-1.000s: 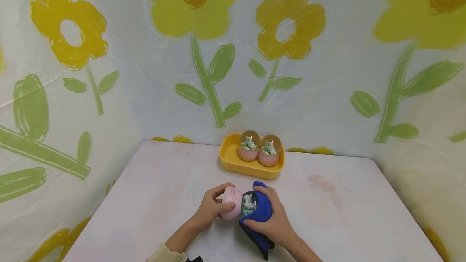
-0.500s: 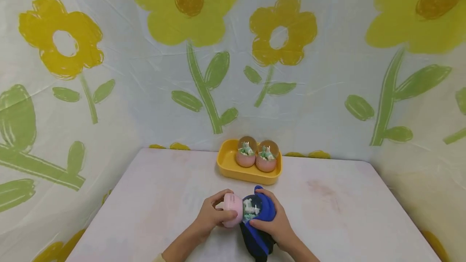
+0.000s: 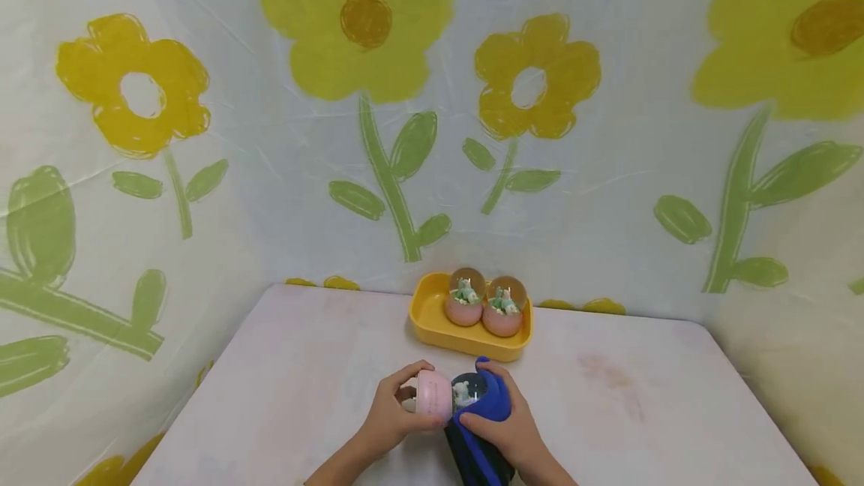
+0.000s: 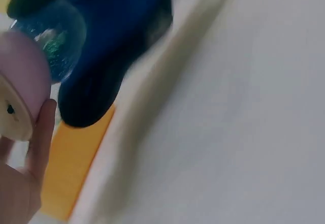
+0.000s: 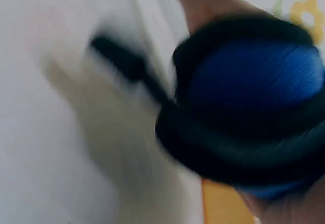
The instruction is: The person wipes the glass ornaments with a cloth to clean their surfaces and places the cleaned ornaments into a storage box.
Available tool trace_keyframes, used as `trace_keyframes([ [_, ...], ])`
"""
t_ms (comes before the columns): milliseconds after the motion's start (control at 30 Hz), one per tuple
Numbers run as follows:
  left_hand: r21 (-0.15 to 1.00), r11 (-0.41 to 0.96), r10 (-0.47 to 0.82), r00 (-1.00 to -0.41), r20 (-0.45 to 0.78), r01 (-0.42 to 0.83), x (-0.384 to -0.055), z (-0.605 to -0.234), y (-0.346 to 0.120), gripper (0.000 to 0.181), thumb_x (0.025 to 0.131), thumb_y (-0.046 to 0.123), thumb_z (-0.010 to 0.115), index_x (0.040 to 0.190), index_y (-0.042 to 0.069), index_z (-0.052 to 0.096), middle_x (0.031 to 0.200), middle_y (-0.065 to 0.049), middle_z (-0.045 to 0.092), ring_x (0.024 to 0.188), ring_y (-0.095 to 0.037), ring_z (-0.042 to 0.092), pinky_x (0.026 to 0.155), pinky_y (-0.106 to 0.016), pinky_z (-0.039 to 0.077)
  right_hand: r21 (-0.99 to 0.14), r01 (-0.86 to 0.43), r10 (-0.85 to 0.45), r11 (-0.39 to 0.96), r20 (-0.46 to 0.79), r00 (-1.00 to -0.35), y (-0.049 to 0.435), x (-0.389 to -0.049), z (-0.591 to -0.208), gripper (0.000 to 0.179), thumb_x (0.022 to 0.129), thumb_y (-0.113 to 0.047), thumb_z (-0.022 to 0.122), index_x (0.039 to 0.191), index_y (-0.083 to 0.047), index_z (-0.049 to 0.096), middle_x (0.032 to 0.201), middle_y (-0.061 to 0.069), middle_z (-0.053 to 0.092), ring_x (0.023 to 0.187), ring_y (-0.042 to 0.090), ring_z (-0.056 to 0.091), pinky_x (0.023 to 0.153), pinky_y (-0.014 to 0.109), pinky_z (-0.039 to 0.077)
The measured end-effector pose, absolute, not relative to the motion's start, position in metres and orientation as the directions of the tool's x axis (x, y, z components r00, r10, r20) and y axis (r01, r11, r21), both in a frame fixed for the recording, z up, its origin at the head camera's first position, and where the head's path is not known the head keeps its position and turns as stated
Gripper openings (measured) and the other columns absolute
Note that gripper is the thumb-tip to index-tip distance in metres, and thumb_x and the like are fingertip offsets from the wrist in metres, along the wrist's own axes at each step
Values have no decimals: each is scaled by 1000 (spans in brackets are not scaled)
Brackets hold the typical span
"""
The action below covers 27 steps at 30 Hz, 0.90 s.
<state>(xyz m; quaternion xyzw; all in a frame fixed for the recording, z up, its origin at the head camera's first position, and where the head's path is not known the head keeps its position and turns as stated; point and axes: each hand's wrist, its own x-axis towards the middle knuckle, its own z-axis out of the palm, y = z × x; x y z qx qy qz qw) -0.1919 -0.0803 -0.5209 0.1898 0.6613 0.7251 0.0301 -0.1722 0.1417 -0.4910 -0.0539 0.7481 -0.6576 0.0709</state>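
Note:
My left hand [image 3: 391,416] grips the pink base [image 3: 434,394] of a snow globe tipped on its side, its dome toward the right. Inside the clear dome [image 3: 464,390] is a small white figure. My right hand [image 3: 508,420] holds a blue cloth [image 3: 497,398] with black edging around the dome, and part of the cloth hangs below. In the left wrist view the base's pale underside [image 4: 12,109] shows, with the dome half covered by the cloth. The right wrist view is blurred; the folded cloth [image 5: 244,82] and a dangling black tab [image 5: 119,59] hide most of the right hand.
Behind the hands a yellow tray [image 3: 432,336] stands on the pale table [image 3: 324,351]. Two upright snow globes, a left one [image 3: 464,310] and a right one [image 3: 502,319], sit side by side in its right part. A flower-printed backdrop [image 3: 607,208] encloses the back and sides.
The globe has turned in my left hand, moving the print on its pink base lower. The cloth has shifted around the dome. The head view has tilted, so the scene sits lower.

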Motion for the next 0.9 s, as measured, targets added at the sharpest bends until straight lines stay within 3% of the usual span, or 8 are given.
trace_keyframes([
  [67,983,-180,299,-949,99,46,-191,-522,-79,57,76,15,78,128,6,57,119,-12,55,83,-22,63,62,-32,56,-960,-120,-162,253,81,-984,141,-167,-492,77,72,-30,86,137,-33,44,134,10,45,109,31,51,80,44,50],
  [200,939,-250,368,-920,-131,-234,-188,-524,-79,60,86,24,66,138,1,47,117,-9,59,89,-21,62,65,-37,55,-867,-349,-245,357,274,-930,143,-159,-492,85,64,-36,91,136,-34,45,140,0,37,115,31,49,83,44,50],
  [367,887,-266,447,-863,-234,-378,-191,-520,-83,60,91,34,58,141,4,45,114,-11,62,93,-23,61,70,-40,54,-772,-509,-333,380,400,-854,147,-160,-493,84,66,-41,89,137,-32,46,142,-1,33,117,28,49,83,40,51],
  [433,877,-254,469,-845,-257,-408,-191,-519,-84,58,91,36,58,139,5,46,111,-11,63,92,-24,60,69,-39,53,-672,-617,-380,410,489,-785,149,-161,-497,80,66,-44,88,135,-29,50,143,3,34,117,30,50,82,41,53],
  [500,874,-236,473,-836,-279,-425,-189,-519,-84,59,91,37,59,138,5,47,109,-11,63,91,-24,60,67,-38,53,-515,-738,-446,436,589,-674,151,-161,-501,75,67,-44,87,132,-26,55,144,11,35,115,34,52,79,44,55],
  [600,883,-207,464,-837,-290,-421,-186,-520,-84,61,90,36,61,139,4,46,107,-11,64,90,-24,61,65,-38,53,-340,-821,-488,458,676,-552,153,-160,-507,70,66,-44,88,127,-25,60,144,16,38,113,36,55,75,45,56],
  [700,917,-183,417,-873,-255,-355,-183,-519,-82,60,87,30,67,138,4,49,110,-10,63,89,-23,62,65,-39,55,-398,-796,-450,455,668,-592,153,-161,-512,72,65,-42,90,127,-24,59,144,13,37,117,34,52,78,45,55],
  [900,996,-85,336,-942,20,-10,-191,-507,-82,60,73,15,82,128,11,58,117,-11,56,82,-24,62,62,-32,54,-851,-436,-216,294,385,-897,147,-170,-503,73,69,-28,89,132,-26,53,140,4,41,117,31,48,85,45,50],
])
